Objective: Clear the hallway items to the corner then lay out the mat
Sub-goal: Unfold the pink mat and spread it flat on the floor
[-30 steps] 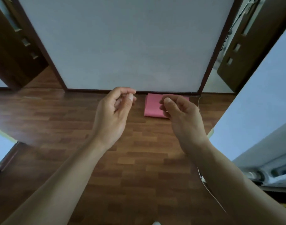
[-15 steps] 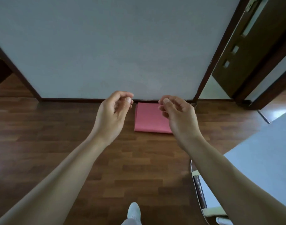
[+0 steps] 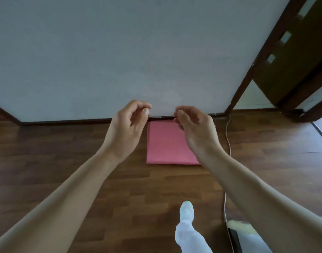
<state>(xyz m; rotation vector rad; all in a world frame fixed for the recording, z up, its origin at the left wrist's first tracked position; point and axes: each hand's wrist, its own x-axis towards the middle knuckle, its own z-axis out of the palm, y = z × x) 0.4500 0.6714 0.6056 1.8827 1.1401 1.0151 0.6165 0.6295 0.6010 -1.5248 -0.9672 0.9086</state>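
A folded pink mat (image 3: 165, 143) lies flat on the wooden floor, its far edge against the skirting of the grey wall (image 3: 120, 52). Both my hands are held up in front of me above the mat, apart from it. My left hand (image 3: 127, 128) hovers over the mat's left edge with fingers loosely curled and thumb near the fingertips, holding nothing. My right hand (image 3: 196, 128) covers the mat's right side in the same loose curl, also holding nothing.
A thin white cable (image 3: 228, 141) runs along the floor just right of the mat. My white-socked foot (image 3: 187, 212) steps forward below the mat. A dark wooden door (image 3: 293, 52) stands open at the right. A pale object with a dark edge (image 3: 237, 238) sits at bottom right.
I have stepped closer to the wall, so the pink mat looks larger and nearer. My foot has come into view. Both hands keep the same loose curl.
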